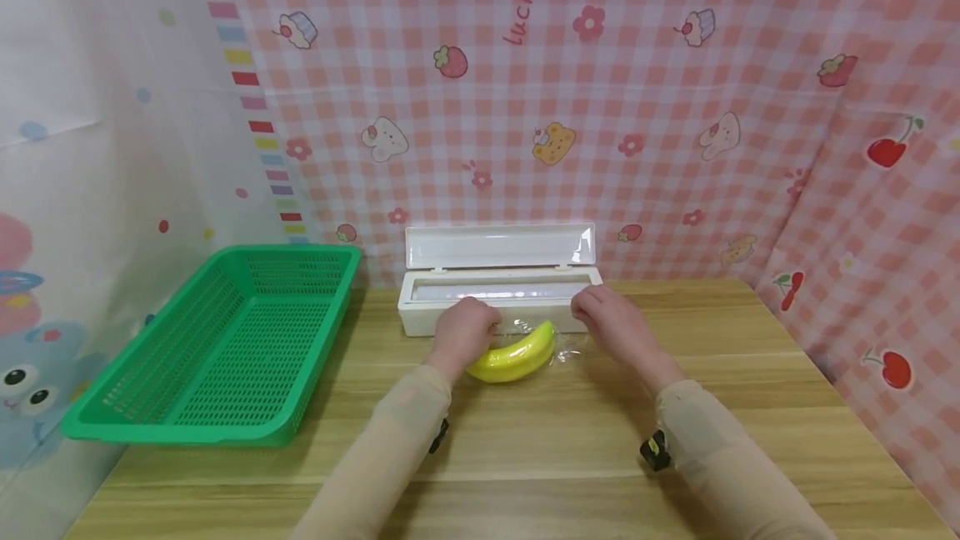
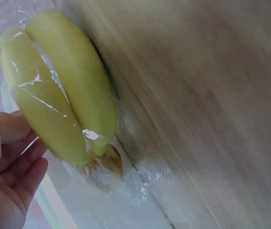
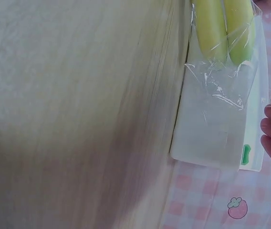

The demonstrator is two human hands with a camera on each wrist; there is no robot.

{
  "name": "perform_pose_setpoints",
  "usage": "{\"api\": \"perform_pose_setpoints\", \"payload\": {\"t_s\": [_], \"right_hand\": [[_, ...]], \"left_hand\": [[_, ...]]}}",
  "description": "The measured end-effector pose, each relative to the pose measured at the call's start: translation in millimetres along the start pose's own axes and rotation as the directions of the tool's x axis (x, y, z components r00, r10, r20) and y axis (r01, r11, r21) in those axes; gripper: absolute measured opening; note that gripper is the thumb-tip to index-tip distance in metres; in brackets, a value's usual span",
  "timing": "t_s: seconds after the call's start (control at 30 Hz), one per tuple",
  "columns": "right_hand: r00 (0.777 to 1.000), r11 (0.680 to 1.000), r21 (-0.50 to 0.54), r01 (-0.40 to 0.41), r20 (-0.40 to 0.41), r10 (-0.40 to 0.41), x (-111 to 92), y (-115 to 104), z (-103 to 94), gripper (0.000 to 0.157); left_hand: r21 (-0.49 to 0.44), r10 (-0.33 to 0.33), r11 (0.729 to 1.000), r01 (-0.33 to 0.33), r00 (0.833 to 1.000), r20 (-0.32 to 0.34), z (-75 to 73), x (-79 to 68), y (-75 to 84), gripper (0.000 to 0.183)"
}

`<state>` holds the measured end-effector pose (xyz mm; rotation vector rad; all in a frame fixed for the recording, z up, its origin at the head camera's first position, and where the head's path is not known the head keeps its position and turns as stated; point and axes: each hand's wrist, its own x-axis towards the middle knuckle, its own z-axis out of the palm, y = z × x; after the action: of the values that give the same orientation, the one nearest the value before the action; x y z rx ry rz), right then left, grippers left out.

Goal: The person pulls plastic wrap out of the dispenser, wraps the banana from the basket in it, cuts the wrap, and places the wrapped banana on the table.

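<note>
Left hand: just in front of the film dispenser, left of its middle. Fingers bent, thumb opposite, little gap between the tips. Has the clear film pinched beside the bananas.

Right hand: at the dispenser's right end, near its front edge. Fingers curled, thumb tip close to the fingertips. Can't tell if any film is between them.

Bananas: two, yellow, side by side under the film, brownish stem end. Between the hands, close in front of the dispenser's front wall. Film shows crumpled and shiny past the ends, loose bits to the right in the head view. Can't tell if the bananas touch the counter.

Film dispenser: long white box, lid hinged up at its back. Pale roll in the slot. Small green part toward the right end in the right wrist view.

Beige sleeves on both arms, in front of the dispenser. Black device under the right cuff.

Green perforated basket: left of the dispenser, well apart.

Wood-grain counter under the dispenser. Pink gingham cloth behind it, with strawberries, cupcakes, flowers.
</note>
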<state>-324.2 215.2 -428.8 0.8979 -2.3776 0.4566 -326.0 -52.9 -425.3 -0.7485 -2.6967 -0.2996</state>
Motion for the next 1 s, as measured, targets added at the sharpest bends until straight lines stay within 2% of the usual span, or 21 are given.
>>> {"api": "perform_pose_setpoints", "payload": {"t_s": [0.17,0.27,0.33,0.47,0.57,0.73,1.0], "right_hand": [[1.000,1.000,0.016,-0.005,-0.023,0.006,-0.5,0.8,-1.4,0.014],[0.999,1.000,0.024,-0.011,-0.032,0.011,-0.2,1.0,-3.2,0.014],[0.999,1.000,0.029,-0.011,-0.038,0.012,-0.2,0.7,-4.6,0.014],[0.999,1.000,0.031,-0.004,-0.040,0.005,-0.7,0.5,-6.9,0.015],[0.999,1.000,0.028,0.012,-0.038,-0.011,-1.4,0.3,-7.9,0.016],[0.995,0.997,0.018,0.072,-0.072,-0.071,-4.2,-1.4,-9.5,0.020],[0.982,0.988,0.001,0.158,-0.110,-0.157,-13.3,-8.1,-15.8,0.022]], "left_hand": [[-0.023,0.033,0.999,-0.033,0.999,-0.002,-0.1,-0.6,-1.2,0.015],[-0.074,0.072,0.995,-0.070,0.997,0.033,-1.1,-1.5,-3.1,0.017],[-0.111,0.097,0.990,-0.089,0.992,0.076,-3.2,-3.3,-4.3,0.030],[-0.160,0.153,0.979,-0.128,0.977,0.150,-8.3,-8.1,-5.4,0.070],[-0.157,0.186,0.975,-0.160,0.967,0.173,-10.1,-11.0,-4.8,0.081],[-0.147,0.209,0.972,-0.184,0.961,0.181,-11.5,-14.8,-0.6,0.079],[-0.122,0.227,0.970,-0.209,0.961,0.161,-8.5,-23.9,5.4,0.056]]}}
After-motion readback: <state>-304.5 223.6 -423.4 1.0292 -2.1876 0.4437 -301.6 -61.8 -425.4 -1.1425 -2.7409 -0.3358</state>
